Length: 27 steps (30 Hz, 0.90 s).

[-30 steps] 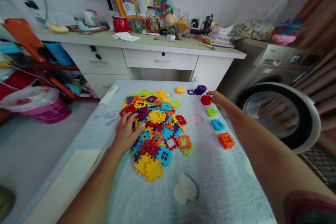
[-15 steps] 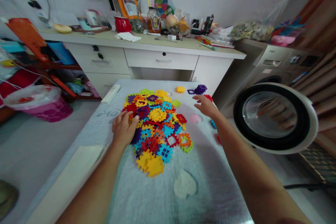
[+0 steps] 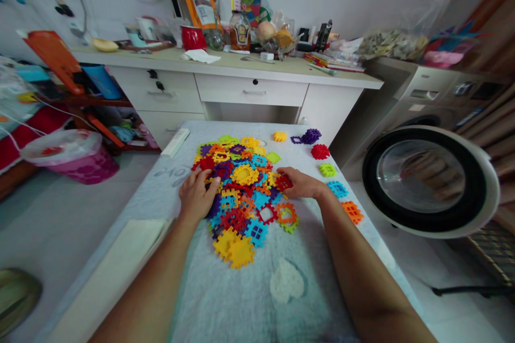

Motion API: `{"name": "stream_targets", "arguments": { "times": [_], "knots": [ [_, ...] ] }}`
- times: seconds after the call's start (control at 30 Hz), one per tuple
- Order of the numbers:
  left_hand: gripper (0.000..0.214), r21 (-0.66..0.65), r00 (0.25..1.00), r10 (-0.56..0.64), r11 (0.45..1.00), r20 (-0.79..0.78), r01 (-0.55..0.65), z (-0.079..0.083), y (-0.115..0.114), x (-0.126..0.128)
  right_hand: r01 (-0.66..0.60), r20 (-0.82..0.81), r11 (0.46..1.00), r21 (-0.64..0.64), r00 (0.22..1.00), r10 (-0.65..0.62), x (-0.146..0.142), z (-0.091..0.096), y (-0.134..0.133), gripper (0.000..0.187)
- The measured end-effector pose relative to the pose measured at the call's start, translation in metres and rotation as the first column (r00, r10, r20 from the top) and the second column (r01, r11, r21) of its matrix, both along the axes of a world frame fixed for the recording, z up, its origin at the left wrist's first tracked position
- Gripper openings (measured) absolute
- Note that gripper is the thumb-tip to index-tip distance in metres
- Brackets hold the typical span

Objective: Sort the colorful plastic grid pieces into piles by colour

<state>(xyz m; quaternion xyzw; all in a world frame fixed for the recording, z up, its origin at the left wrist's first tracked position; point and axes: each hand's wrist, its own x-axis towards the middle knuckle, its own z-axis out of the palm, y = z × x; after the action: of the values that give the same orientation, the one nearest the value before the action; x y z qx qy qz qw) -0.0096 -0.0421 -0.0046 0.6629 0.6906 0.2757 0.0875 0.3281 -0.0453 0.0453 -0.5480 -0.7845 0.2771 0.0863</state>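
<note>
A heap of colourful toothed plastic building tiles point(image 3: 245, 176) covers the middle of the table. At its left edge rests my left hand point(image 3: 196, 194), thumb apart from the fingers, its fingertips by a red tile point(image 3: 206, 163); it is open. My right hand point(image 3: 301, 183) is at the heap's right edge, its fingers closed on a red window-patterned tile point(image 3: 284, 183). Two solid yellow tiles point(image 3: 240, 252) lie at the near end. Sorted groups stand apart: yellow point(image 3: 280, 136), purple point(image 3: 311, 136), red point(image 3: 320, 151), green point(image 3: 327, 170), blue point(image 3: 337, 189) and orange point(image 3: 352, 213).
The cloth-covered table point(image 3: 257, 305) has a white box-like strip point(image 3: 175, 143) at its far left corner. Behind it stands a cluttered white desk point(image 3: 249, 91). A washing machine with its round door point(image 3: 428, 181) open is to the right; a pink bin point(image 3: 86, 163) stands left.
My right hand has moved left and nearer, from beside the purple group to the heap, and now grips a red tile. My left hand stays at the heap's left edge.
</note>
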Motion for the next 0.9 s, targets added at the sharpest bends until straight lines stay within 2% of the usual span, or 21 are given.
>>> {"name": "stream_targets", "arguments": {
  "times": [0.13, 0.23, 0.4, 0.53, 0.63, 0.73, 0.9],
  "knots": [
    [0.052, -0.002, 1.000, 0.002, 1.000, -0.003, -0.002, 0.001, 0.000, 0.001, -0.050, -0.077, 0.998, -0.026, 0.996, 0.048, 0.006, 0.003, -0.002, 0.084],
    [0.052, 0.000, 1.000, -0.001, 1.000, -0.012, 0.001, 0.003, -0.001, 0.002, -0.050, -0.026, 0.999, -0.020, 0.998, 0.050, 0.007, 0.006, -0.003, 0.086],
    [0.053, -0.017, 1.000, -0.002, 1.000, -0.023, 0.002, 0.005, -0.001, 0.003, -0.043, 0.199, 0.999, 0.017, 0.979, 0.038, 0.001, 0.009, -0.005, 0.057],
    [0.054, -0.011, 1.000, -0.001, 1.000, -0.023, 0.001, 0.003, 0.000, 0.002, -0.012, 0.237, 0.997, 0.082, 0.972, -0.008, 0.005, 0.014, -0.005, 0.050],
    [0.055, -0.018, 1.000, 0.003, 1.000, -0.021, -0.003, 0.002, 0.000, 0.002, 0.037, 0.258, 0.979, 0.202, 0.962, -0.090, 0.025, 0.022, 0.004, 0.047],
    [0.054, -0.024, 1.000, 0.007, 1.000, -0.017, -0.007, 0.003, -0.001, 0.003, 0.100, 0.298, 0.941, 0.324, 0.933, -0.202, 0.058, 0.032, 0.024, 0.044],
    [0.054, -0.031, 1.000, 0.013, 0.999, -0.008, -0.013, 0.003, -0.001, 0.002, 0.307, 0.383, 0.864, 0.399, 0.800, -0.461, 0.115, 0.039, 0.063, 0.051]
  ]
}}
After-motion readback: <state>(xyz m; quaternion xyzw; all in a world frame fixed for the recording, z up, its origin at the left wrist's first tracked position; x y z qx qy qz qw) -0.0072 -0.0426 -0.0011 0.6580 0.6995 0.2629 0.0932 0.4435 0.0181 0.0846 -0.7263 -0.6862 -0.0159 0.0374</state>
